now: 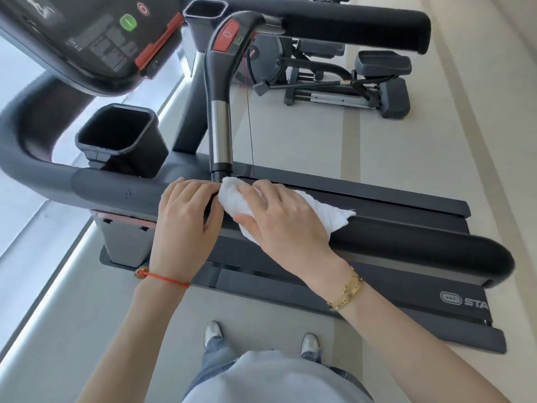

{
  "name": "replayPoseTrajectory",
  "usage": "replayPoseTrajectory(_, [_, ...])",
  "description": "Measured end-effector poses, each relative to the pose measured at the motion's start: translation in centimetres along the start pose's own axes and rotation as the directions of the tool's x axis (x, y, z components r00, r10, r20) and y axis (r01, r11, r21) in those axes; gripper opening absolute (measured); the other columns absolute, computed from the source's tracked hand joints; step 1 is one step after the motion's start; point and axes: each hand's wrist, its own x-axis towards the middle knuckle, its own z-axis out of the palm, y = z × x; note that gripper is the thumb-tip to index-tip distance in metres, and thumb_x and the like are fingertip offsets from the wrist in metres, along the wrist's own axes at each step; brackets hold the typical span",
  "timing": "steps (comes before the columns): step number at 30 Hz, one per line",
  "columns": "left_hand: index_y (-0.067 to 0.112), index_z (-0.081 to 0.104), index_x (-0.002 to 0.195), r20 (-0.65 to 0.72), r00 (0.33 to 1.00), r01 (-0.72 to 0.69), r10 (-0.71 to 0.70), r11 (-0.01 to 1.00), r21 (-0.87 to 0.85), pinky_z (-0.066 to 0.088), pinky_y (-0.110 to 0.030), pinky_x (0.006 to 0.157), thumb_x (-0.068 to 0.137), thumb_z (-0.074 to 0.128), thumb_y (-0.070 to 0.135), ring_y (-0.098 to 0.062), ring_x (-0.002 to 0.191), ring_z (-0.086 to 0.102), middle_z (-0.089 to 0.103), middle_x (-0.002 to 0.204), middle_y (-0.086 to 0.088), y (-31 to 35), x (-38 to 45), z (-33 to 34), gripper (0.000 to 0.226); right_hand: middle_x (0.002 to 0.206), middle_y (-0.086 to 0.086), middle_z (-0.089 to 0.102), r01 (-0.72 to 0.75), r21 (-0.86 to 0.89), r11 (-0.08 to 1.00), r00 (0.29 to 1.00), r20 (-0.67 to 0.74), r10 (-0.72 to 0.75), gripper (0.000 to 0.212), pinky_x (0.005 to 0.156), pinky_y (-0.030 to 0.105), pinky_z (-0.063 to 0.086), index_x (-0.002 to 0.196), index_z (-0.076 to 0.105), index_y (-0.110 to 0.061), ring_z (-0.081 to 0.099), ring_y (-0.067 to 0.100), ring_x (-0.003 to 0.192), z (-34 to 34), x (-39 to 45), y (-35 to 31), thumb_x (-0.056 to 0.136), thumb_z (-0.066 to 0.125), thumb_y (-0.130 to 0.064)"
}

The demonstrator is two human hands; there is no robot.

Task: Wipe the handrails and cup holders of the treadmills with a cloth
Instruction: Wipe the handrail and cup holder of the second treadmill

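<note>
The white cloth [338, 217] is draped over the near handrail [412, 242] of the treadmill, just where the black padding begins. The right hand [286, 225] lies on top of it, fingers curved over the far side and thumb on the near side, holding the cloth against the rail. The left hand [186, 225] grips the handrail just beside the cloth, fingertips touching its edge. The cup holder [122, 138] stands further left, apart from both hands.

Grey elliptical trainer [345, 82] on pale striped floor [290, 135], bright ledge [43, 271] at left.
</note>
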Motion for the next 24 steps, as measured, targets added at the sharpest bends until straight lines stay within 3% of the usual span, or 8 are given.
replayPoseTrajectory(3, [0.008,0.07,0.103,-0.003,0.997,-0.081,0.081,0.997,-0.009,0.038,-0.049,0.108,0.095,0.057,0.006,-0.022,0.101,0.063,0.07,0.101,0.0,-2.8,0.3,-1.1,0.015,0.108,0.001,0.06,-0.034,0.004,0.999,0.999,-0.023,0.034,0.053,0.079,0.033,0.05,0.134,0.052,-0.019,0.058,0.021,0.088,0.5,1.3,-2.1,0.104,0.02,-0.049])
replayPoseTrajectory(6, [0.01,0.069,0.107,-0.018,0.994,-0.108,0.107,0.994,-0.028,0.033,-0.046,0.114,0.098,0.053,0.011,-0.02,0.108,0.061,0.069,0.107,0.002,-5.9,0.4,-2.3,0.018,0.111,0.001,0.06,-0.046,-0.005,0.999,0.999,-0.016,0.046,0.053,0.082,0.035,0.049,0.135,0.052,-0.019,0.058,0.022,0.091,1.0,2.8,-4.5,0.104,0.02,-0.048])
replayPoseTrajectory(11, [0.012,0.068,0.113,-0.061,0.997,-0.046,0.046,0.999,0.01,0.037,-0.047,0.108,0.099,0.05,0.014,-0.025,0.113,0.058,0.068,0.114,-0.002,-12.7,1.1,-5.8,0.023,0.112,0.002,0.059,-0.057,0.004,0.998,0.998,-0.031,0.057,0.049,0.085,0.036,0.048,0.133,0.052,-0.019,0.057,0.024,0.093,1.9,5.7,-8.7,0.104,0.023,-0.045])
replayPoseTrajectory(18, [0.011,0.07,0.107,-0.045,0.998,0.045,-0.043,0.997,0.055,0.042,-0.052,0.1,0.097,0.054,0.01,-0.032,0.101,0.061,0.071,0.105,-0.005,-21.3,2.2,-8.3,0.019,0.111,0.003,0.057,-0.086,0.008,0.996,0.996,0.001,0.086,0.053,0.085,0.037,0.043,0.135,0.049,-0.02,0.053,0.025,0.094,3.0,10.6,-15.5,0.104,0.014,-0.046])
replayPoseTrajectory(24, [0.013,0.071,0.1,-0.004,1.0,-0.009,0.009,0.998,0.06,0.037,-0.038,0.103,0.1,0.051,0.018,-0.026,0.096,0.059,0.071,0.098,0.0,-22.8,2.3,-8.0,0.021,0.122,0.002,0.057,-0.039,0.0,0.999,0.998,-0.04,0.039,0.048,0.09,0.04,0.044,0.142,0.045,-0.025,0.054,0.026,0.102,3.6,10.8,-17.2,0.102,0.032,-0.048])
